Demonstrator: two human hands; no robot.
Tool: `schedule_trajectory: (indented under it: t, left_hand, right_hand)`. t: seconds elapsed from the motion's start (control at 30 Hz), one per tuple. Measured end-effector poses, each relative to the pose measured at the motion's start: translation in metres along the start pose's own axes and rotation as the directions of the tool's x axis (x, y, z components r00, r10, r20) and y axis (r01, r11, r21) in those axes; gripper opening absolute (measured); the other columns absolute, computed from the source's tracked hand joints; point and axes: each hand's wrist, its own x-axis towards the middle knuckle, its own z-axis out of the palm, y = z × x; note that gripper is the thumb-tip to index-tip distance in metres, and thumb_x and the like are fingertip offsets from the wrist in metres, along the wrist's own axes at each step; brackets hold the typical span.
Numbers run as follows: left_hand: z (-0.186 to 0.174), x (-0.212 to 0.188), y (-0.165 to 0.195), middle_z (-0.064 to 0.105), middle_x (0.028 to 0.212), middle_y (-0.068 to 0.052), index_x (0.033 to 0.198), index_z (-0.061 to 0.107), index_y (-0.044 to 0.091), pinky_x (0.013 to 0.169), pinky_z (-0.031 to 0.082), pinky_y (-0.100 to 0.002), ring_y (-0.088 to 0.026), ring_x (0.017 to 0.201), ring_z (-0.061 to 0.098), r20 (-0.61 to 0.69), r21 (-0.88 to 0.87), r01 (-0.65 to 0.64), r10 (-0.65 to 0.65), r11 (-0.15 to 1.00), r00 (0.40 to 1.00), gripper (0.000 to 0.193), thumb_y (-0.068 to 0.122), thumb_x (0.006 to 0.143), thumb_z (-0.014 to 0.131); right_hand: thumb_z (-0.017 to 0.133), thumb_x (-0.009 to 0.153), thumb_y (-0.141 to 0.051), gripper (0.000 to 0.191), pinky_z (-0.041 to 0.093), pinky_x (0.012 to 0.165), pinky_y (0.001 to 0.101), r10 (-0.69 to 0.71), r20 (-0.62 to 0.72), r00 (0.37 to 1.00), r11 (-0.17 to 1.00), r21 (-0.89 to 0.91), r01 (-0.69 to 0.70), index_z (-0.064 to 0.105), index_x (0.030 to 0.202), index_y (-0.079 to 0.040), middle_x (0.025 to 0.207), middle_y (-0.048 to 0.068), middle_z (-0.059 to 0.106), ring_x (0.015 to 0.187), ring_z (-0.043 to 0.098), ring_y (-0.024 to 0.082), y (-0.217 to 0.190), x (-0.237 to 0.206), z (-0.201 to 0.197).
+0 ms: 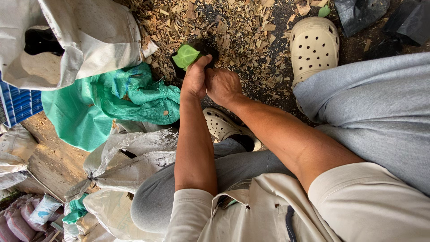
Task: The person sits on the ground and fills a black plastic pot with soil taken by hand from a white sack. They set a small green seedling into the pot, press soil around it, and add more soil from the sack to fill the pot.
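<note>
A small black nursery bag (207,47) filled with dark soil stands on the wood-chip ground and holds a seedling with a bright green leaf (186,55). My left hand (195,79) is closed around the seedling at the bag's rim, its thumb up by the leaf. Pressed against it from the right, my right hand (222,86) is curled with its fingers down at the bag's edge; the fingertips are hidden. Both forearms reach down between my grey-trousered knees.
A cream clog (313,45) is on my right foot, another clog (224,127) under my arms. A green woven sack (105,105) and white sacks (80,38) lie left. Black plastic bags (363,13) sit at the top right. A blue crate (18,103) is at the left edge.
</note>
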Motion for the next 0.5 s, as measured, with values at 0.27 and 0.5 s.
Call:
schedule_trajectory:
  t: [0.27,0.5]
  left_hand:
    - [-0.009,-0.015,0.009,0.071,0.102,-0.014,0.120,0.065,-0.001,0.081,0.054,-0.038,-0.025,0.091,0.063,0.076,0.475,-0.279,0.277,0.835,0.958,0.036,0.027,0.096,0.059]
    - [-0.033,-0.037,0.002,0.071,0.107,-0.032,0.120,0.068,-0.004,0.094,0.053,-0.052,-0.045,0.102,0.070,0.401,0.719,-0.615,0.529,0.324,0.748,0.040,0.010,0.089,0.048]
  right_hand:
    - [0.060,0.096,-0.024,0.016,0.051,0.046,0.0403,0.080,-0.026,0.996,0.984,0.164,-0.075,0.064,0.086,-0.012,0.069,0.007,0.065,0.051,0.061,0.021,0.007,0.004,0.009]
    - [0.058,0.098,-0.025,0.021,0.048,0.044,0.0398,0.192,-0.059,0.980,0.967,0.183,-0.178,0.064,0.082,-0.012,0.063,0.004,0.059,0.050,0.055,0.019,0.011,0.023,-0.001]
